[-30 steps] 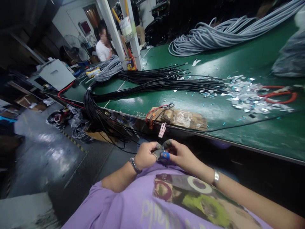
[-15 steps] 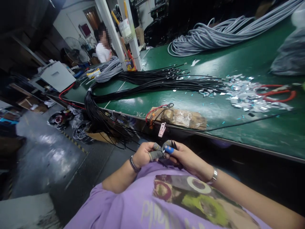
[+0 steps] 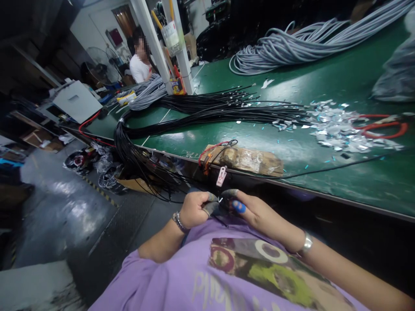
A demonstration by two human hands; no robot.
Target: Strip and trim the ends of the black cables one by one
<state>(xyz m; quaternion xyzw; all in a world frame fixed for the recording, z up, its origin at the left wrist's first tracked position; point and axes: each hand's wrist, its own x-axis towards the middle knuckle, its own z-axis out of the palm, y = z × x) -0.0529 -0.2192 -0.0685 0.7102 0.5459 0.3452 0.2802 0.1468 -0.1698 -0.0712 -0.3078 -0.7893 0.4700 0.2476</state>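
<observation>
Close in front of my chest, my left hand (image 3: 196, 210) is closed, its fingertips in grey finger covers. They pinch a thin black cable with a small pale tip (image 3: 221, 200) showing between my hands. My right hand (image 3: 256, 212), with a blue wrap on its thumb and a grey cover on a finger, is closed just right of that tip. Something dark sits in its fingers, too shadowed to name. Black cables (image 3: 142, 172) hang off the table edge left of my hands, tied in a bundle above.
Black cables (image 3: 201, 117) lie along the green table (image 3: 356, 181), ending at a pile of foil scraps (image 3: 337, 127). At the near edge are a taped wooden block (image 3: 256, 161) and a pink-and-white clip (image 3: 221, 176). Grey cable coils (image 3: 275, 52) lie behind. A person (image 3: 140, 65) sits farther back.
My right hand has shifted slightly right, away from my left, and the gap between my fingertips has widened. The left hand has barely moved.
</observation>
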